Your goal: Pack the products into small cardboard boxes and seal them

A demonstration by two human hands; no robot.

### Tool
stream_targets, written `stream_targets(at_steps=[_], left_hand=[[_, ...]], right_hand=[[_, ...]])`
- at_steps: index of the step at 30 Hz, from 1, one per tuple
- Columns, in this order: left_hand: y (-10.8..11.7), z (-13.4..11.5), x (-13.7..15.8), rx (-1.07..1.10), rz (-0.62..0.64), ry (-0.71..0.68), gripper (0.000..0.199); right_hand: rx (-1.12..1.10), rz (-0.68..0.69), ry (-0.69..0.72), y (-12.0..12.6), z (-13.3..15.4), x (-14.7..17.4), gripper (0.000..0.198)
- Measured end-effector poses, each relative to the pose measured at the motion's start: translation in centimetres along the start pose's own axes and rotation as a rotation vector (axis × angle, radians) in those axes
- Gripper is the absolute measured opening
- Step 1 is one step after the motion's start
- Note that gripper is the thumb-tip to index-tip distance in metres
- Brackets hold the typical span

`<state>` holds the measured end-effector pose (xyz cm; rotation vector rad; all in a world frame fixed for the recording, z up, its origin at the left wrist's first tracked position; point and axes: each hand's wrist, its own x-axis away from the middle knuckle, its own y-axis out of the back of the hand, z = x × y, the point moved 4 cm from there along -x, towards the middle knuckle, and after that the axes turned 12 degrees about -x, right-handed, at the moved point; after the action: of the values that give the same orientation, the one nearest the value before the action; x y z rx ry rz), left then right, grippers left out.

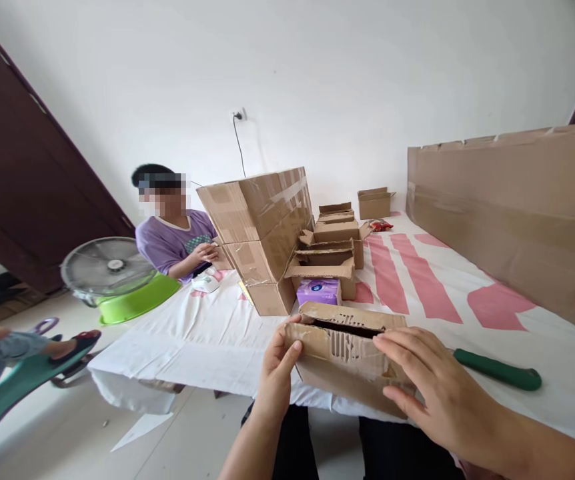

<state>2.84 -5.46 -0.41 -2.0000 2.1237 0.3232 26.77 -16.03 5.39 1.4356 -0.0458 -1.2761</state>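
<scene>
A small cardboard box stands at the table's near edge, its top flaps almost together with a dark gap between them. My left hand grips the box's left end, thumb on the front face and fingers behind the corner. At the right end, my right hand holds the box with fingers over the top flap's edge and thumb low on the front. To the right of that hand lies a tool with a green handle, its other end hidden. A purple tissue pack sits just behind the box.
Stacked taped cartons rise left of a row of open cardboard boxes. A large cardboard panel stands on the right. Across the table sits another person, hands on a cardboard piece. A fan stands left by a green basin.
</scene>
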Motion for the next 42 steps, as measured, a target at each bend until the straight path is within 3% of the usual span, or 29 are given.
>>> stream_targets(at_steps=[8, 11, 13, 15, 18, 22, 33, 42], left_hand=[[0.8, -0.7, -0.2, -0.145, 0.012, -0.071, 0.033], [1.5, -1.1, -0.2, -0.261, -0.141, -0.155, 0.026], [2.0, -2.2, 0.2, -0.449, -0.310, -0.295, 0.025], [1.6, -3.8, 0.9, -0.693, -0.388, -0.516, 0.029], [0.3, -5.7, 1.8, -0.934, -0.291, -0.748, 0.033], [0.0, -6.6, 1.6, -0.957, -0.223, -0.694, 0.029], [0.2, -6.5, 0.9, -0.915, -0.298, -0.660, 0.016], [0.3, -6.7, 1.0, -0.881, -0.253, -0.607, 0.011]], right_hand=[[-0.016, -0.025, -0.014, -0.9, 0.5, 0.7, 0.047], [-0.004, -0.026, -0.018, -1.0, 0.4, 0.7, 0.047], [0.000, -0.029, -0.010, -0.9, 0.5, 0.6, 0.046], [0.001, -0.031, 0.000, -0.9, 0.6, 0.5, 0.045], [0.006, -0.038, 0.009, -0.8, 0.8, 0.5, 0.044], [0.026, -0.070, 0.031, -0.9, 1.0, 0.6, 0.045], [0.046, -0.101, 0.080, -0.7, 1.4, 0.7, 0.043], [0.027, -0.109, 0.087, -0.4, 1.9, 0.9, 0.044]])
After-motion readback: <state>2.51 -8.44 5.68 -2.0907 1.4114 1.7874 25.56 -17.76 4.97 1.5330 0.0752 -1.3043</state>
